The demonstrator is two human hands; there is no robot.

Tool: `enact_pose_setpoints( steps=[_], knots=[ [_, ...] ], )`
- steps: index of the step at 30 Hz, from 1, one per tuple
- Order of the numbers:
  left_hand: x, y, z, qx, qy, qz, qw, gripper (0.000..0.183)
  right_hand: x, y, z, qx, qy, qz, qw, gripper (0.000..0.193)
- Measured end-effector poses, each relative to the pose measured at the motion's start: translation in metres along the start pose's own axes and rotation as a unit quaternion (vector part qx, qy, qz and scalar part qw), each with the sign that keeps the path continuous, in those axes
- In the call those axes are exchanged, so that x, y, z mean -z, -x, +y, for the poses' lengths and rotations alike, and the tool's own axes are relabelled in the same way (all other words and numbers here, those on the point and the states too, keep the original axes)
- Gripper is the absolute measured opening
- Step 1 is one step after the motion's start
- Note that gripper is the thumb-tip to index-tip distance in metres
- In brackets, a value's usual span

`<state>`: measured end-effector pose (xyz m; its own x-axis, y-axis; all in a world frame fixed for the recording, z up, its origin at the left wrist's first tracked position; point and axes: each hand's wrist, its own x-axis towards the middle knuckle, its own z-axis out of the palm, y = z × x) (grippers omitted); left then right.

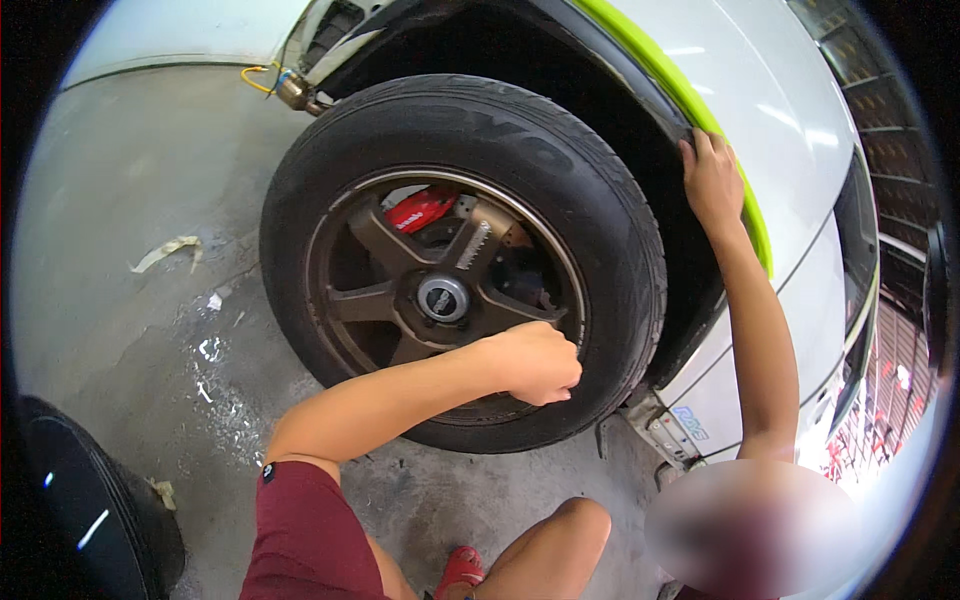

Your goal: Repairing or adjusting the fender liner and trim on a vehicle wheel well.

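There are two bare hands, and they are at two different places on one white car (770, 80). The right hand (713, 185) lies on the one green strip (678, 86), where this strip follows the outer edge of the wheel opening. Its fingers are bent and kept near to each other on the strip, with the thumb toward the black inner edge; whether it pinches the strip or only presses on it, I cannot tell. The strip is long and narrow. Its long axis makes a curve from the top of the opening down to the right side, and its lower end points downward.

The left hand (535, 362) is folded like a loose fist, its back turned upward, in front of the lower right part of the one wheel (400, 312). I cannot tell if it holds something inside, or if it touches the metal.

The wheel stands upright in the opening, its round face toward the person. One black tyre (480, 135) goes around it, one round cap (443, 299) sits in the centre, and five brown spokes can be counted. Behind them one red brake part (420, 208) is seen.

On the grey floor (100, 190) stand one black bin (120, 505), at the left, and one red sandal (463, 568), below the wheel.
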<state>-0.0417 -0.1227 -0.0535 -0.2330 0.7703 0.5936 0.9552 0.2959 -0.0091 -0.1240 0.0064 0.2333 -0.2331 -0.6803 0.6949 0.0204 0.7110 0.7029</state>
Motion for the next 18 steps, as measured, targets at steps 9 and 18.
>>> enact_pose_setpoints(
  steps=[9, 18],
  knots=[
    [0.001, -0.001, 0.0, 0.007, -0.001, 0.004, 1.0, 0.023, 0.006, 0.023, -0.002, 0.024, 0.025, 0.013, 0.999, 0.024],
    [0.056, 0.041, -0.024, 0.092, -0.068, 0.186, 0.976, 0.011, 0.044, 0.076, -0.107, 0.124, -0.23, 0.07, 0.963, 0.035]
  ],
)
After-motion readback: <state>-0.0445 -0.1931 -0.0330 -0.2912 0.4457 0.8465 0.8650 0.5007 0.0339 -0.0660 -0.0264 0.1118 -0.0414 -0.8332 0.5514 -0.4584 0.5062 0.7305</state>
